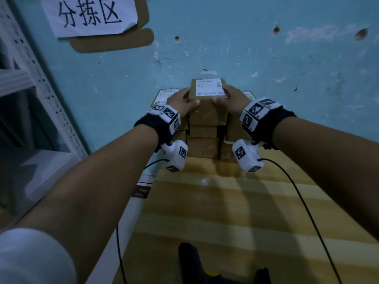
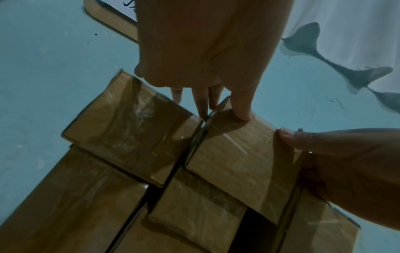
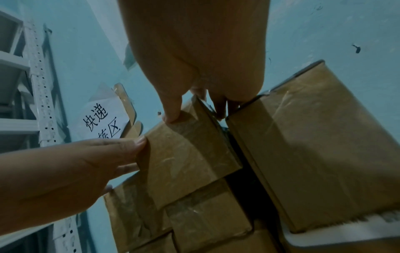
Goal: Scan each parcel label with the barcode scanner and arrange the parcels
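A small brown parcel [image 1: 207, 111] with a white label [image 1: 209, 87] on top sits at the top of the middle stack of parcels [image 1: 203, 140] against the teal wall. My left hand [image 1: 180, 102] grips its left side and my right hand [image 1: 228, 99] grips its right side, both thumbs on the near face. In the left wrist view my left hand [image 2: 216, 106] has its fingers between this parcel [image 2: 238, 162] and a neighbouring parcel [image 2: 129, 130]. My right hand [image 3: 194, 109] has its fingers between the parcel [image 3: 190, 154] and a bigger box [image 3: 324, 145]. A black and yellow scanner [image 1: 196, 263] lies at the table's near edge.
The stacks stand at the far end of a wooden table [image 1: 225, 212], right at the wall. A white perforated metal rack [image 1: 41, 78] stands to the left. A paper sign [image 1: 90, 15] hangs on the wall above. Thin black cables [image 1: 303, 201] trail from my wrists over the table.
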Tool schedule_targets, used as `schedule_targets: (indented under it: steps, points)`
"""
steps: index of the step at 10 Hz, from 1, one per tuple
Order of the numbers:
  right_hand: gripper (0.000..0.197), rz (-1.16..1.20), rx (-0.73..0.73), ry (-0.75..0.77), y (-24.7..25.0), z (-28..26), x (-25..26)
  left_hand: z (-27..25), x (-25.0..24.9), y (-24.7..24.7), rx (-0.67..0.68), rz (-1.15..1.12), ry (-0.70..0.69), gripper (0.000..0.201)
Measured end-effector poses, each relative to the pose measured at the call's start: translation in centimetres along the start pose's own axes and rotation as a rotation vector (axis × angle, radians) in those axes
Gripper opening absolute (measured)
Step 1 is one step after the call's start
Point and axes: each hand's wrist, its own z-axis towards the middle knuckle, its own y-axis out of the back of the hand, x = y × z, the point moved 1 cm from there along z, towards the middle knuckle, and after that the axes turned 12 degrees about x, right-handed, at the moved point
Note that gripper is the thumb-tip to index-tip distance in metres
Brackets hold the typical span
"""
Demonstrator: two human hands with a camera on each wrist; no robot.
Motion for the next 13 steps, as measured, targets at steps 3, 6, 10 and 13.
schedule_targets:
  steps: [3, 6, 10, 13]
  points:
    - [0.068, -0.045, -0.242, -0.253, 1.8, -0.5, -2.8, 0.9, 3.5, 1.6, -0.224, -0.069, 0.237, 0.074]
    - [0.083, 0.358, -0.248, -0.418, 0.8, -1.2, -7.1, 0.8, 4.7, 1.8, -0.310, -0.431, 0.313, 0.065]
    - [0.064, 0.436, -0.305, -0.391, 0.4, -0.2, -7.8, 1.9, 5.5, 1.4, -0.300, -0.409, 0.264, 0.042]
    - [0.071, 0.383, -0.327, -0.467, 1.2, -4.1, -5.8, 0.0, 4.3, 2.0, -0.258, -0.336, 0.393, 0.090]
